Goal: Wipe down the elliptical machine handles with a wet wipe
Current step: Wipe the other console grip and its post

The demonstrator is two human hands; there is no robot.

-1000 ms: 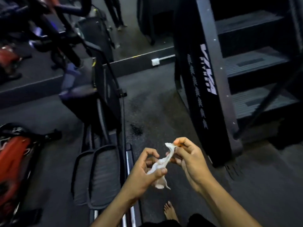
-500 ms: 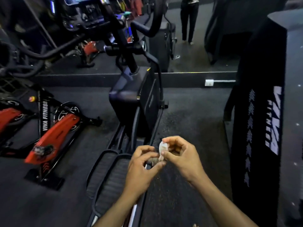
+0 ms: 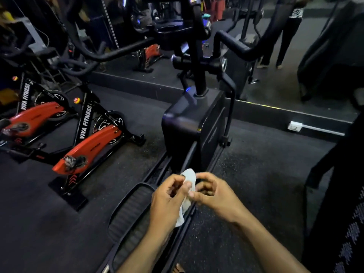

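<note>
A white wet wipe hangs crumpled between my two hands, low in the middle of the view. My left hand pinches its upper part with curled fingers. My right hand pinches it from the right side. Ahead stands the black elliptical machine with its centre post. Its left handle curves off to the left and its right handle bends up to the right, both well above and beyond my hands. A foot pedal lies just under my left forearm.
Two red and black spin bikes stand on the dark floor at left. A tall black machine fills the right edge. A mirror wall behind a low ledge shows a standing person's legs. A white socket sits on the ledge.
The view has tilted up and swung left, bringing the elliptical's handles and the bikes into sight. My hands have kept working the wipe, which now hangs longer below my left fingers.
</note>
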